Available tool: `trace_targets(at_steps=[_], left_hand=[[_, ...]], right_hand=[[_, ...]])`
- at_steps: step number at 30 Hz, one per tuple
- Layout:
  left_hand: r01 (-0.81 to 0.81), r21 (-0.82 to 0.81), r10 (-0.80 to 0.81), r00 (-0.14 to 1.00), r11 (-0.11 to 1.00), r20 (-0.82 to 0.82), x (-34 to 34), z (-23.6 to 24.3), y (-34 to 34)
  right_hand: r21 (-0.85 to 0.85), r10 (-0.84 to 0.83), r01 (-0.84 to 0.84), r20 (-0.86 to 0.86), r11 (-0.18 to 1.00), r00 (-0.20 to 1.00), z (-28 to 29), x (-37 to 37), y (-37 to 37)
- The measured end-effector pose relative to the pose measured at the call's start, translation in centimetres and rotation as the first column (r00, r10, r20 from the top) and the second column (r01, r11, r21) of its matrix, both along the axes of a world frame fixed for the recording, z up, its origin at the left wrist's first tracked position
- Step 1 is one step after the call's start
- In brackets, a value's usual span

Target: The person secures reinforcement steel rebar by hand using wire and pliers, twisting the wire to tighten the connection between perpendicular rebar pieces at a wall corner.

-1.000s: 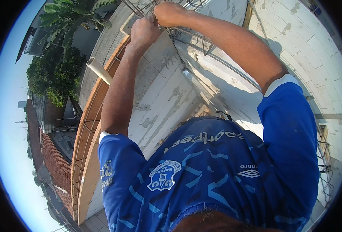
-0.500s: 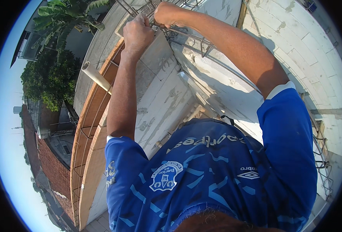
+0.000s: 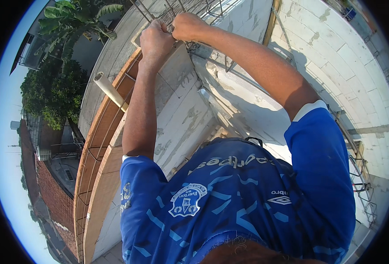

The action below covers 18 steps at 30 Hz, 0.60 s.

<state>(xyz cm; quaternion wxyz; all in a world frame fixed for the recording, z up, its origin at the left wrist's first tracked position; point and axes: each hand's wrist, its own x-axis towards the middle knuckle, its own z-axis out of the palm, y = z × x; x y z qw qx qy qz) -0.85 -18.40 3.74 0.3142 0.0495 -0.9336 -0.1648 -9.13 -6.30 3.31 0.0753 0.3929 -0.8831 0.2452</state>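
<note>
Both arms reach forward to the corner of a wall topped with steel reinforcing bars. My left hand is closed at this corner, its thumb and fingers pressed together. Close by on its right, my right hand is curled into a fist-like grip, knuckles up. Whatever lies between the fingers of either hand is hidden or too small to name. Under the right forearm runs a rebar cage along the top of a pale block wall, and it meets the other bars beneath my hands.
At the left, wooden formwork boards with thin rebar between them curve along the wall edge. A cream plastic pipe sticks up from them. White block walls stand right. Another rebar cage lies lower right. Trees and roofs lie beyond.
My right hand has lowered slightly and turned, with its fingers now closer to the left hand. The right elbow has shifted inward. My left hand stays nearly in place.
</note>
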Motion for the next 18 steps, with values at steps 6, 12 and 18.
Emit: trace_targets(at_steps=[6, 12, 18], left_hand=[[-0.008, 0.152, 0.006, 1.0, 0.988, 0.01, -0.1, 0.1, 0.0], [-0.002, 0.345, -0.02, 0.998, 0.939, 0.06, 0.1, 0.1, -0.5], [0.14, 0.828, -0.234, 0.972, 0.542, -0.012, -0.8, -1.4, -1.5]], right_hand=[[0.019, -0.051, 0.05, 0.008, 0.999, 0.999, 0.4, 0.8, -0.2], [0.151, 0.035, -0.014, -0.142, 0.988, 0.989, 1.0, 1.7, -0.4], [0.103, -0.051, 0.052, -0.015, 0.993, 0.999, 0.9, -1.2, -1.3]])
